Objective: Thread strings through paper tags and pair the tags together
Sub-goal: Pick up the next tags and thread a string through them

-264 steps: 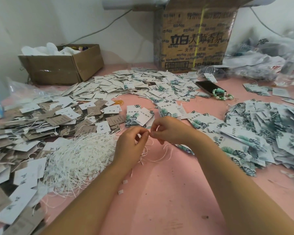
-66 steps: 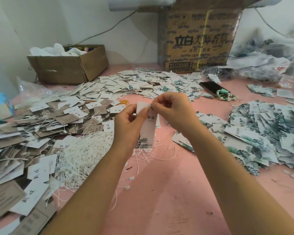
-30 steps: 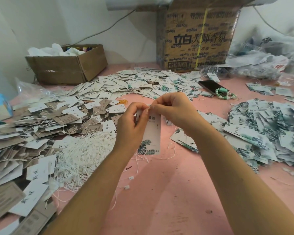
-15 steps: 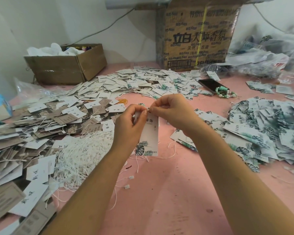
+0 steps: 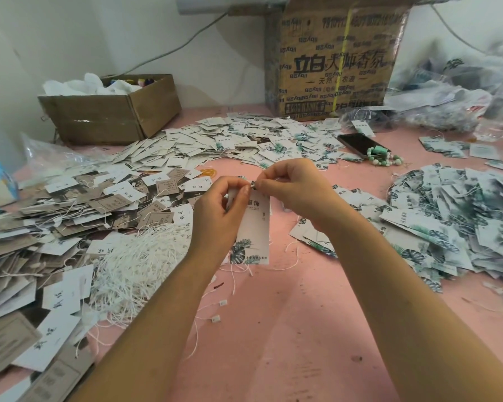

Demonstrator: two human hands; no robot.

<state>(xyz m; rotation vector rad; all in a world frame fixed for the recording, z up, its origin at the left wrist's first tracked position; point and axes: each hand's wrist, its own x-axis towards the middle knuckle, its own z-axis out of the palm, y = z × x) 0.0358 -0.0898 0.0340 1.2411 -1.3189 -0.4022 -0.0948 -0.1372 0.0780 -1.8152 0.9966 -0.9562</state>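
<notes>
Toward the table's point(image 5: 273, 329) left edge lay a heap of strings point(image 5: 134, 268). Above the middle, our left hand point(image 5: 218, 216) pinched a leaf-printed tag point(image 5: 254, 227) upright, and our right hand point(image 5: 296, 192) pinched its top edge. A pile of tags point(image 5: 447, 221) lay toward the right edge.

Tag point(image 5: 254, 224) at centre: matt white card, smooth, w/ printed green leaves. Strings point(image 5: 137, 262) lower left: white cord, fibrous, dull. Surface point(image 5: 273, 329): pink, matt, smooth. Brown tags point(image 5: 163, 187) centre left: rough-looking kraft paper. Box point(image 5: 111, 117) upper left: plain cardboard, glossy tape strip. Bags point(image 5: 447, 91) upper right: clear crinkled plastic, shiny. Phone point(image 5: 357, 143) right of centre: glossy black screen. Beads point(image 5: 384, 159) beside it: polished green & white.
</notes>
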